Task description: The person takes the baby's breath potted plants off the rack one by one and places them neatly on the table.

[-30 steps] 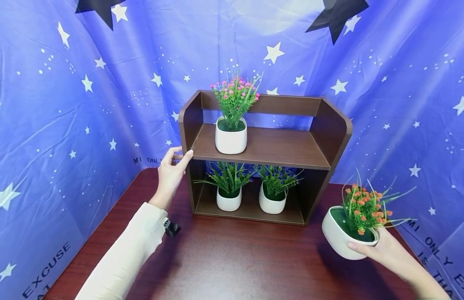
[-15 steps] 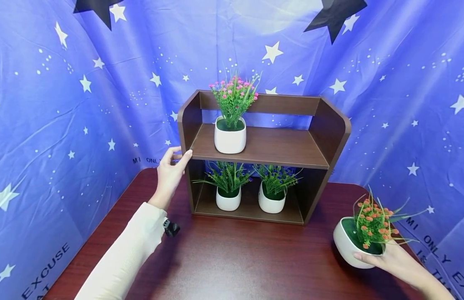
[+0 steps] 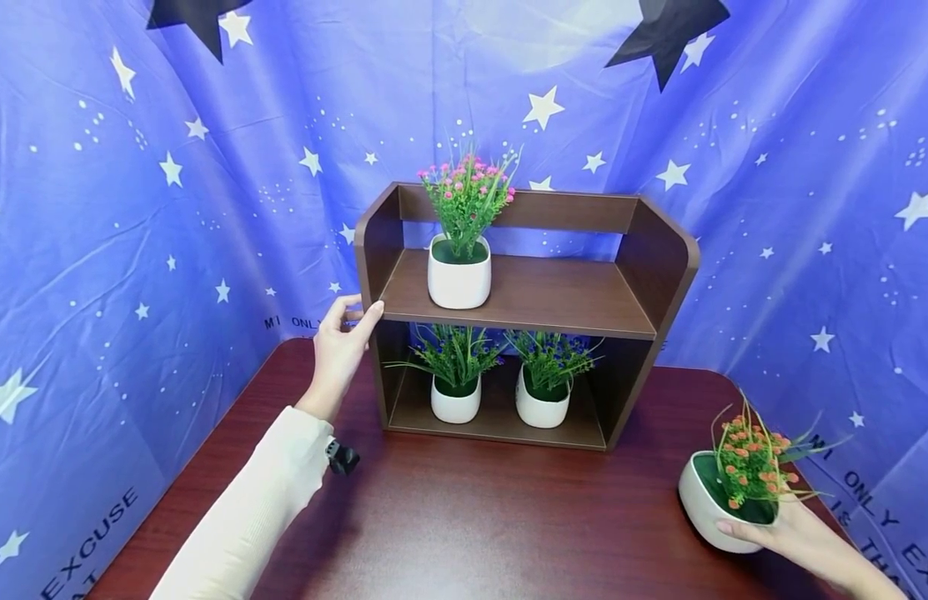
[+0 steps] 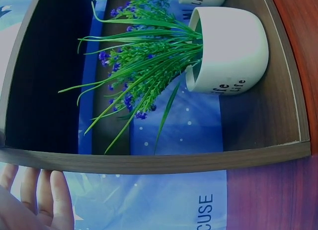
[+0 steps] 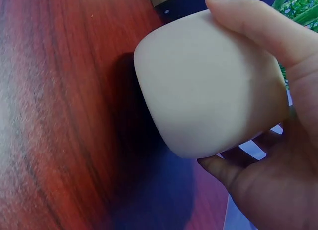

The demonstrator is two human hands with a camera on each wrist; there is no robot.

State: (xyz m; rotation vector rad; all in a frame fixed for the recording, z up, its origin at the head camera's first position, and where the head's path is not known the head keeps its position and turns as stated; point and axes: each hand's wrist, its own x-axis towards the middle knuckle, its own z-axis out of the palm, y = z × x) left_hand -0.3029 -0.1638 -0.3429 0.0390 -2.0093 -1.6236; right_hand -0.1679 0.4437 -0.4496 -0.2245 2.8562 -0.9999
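Note:
At the right of the head view my right hand (image 3: 801,533) grips a potted plant with orange flowers (image 3: 756,458), the thumb across the near wall of its white pot. That pot (image 5: 203,86) fills the right wrist view, tilted, low over the table. My left hand (image 3: 339,354) holds the left side panel of a brown two-tier desk shelf (image 3: 569,292), thumb at its front edge. Fingers (image 4: 62,200) touch the panel's outer face in the left wrist view. A pink-flowered potted plant (image 3: 459,279) stands on the upper tier, left of middle.
Two potted plants with small blue flowers, a left one (image 3: 456,404) and a right one (image 3: 542,408), stand in the lower tier. The shelf rests on a dark red wooden table (image 3: 464,517). Blue star-patterned cloth (image 3: 208,208) hangs close behind and on both sides.
My right hand has carried the orange-flowered potted plant to the right and down, toward the table's front right. The left hand and the shelf stay in place.

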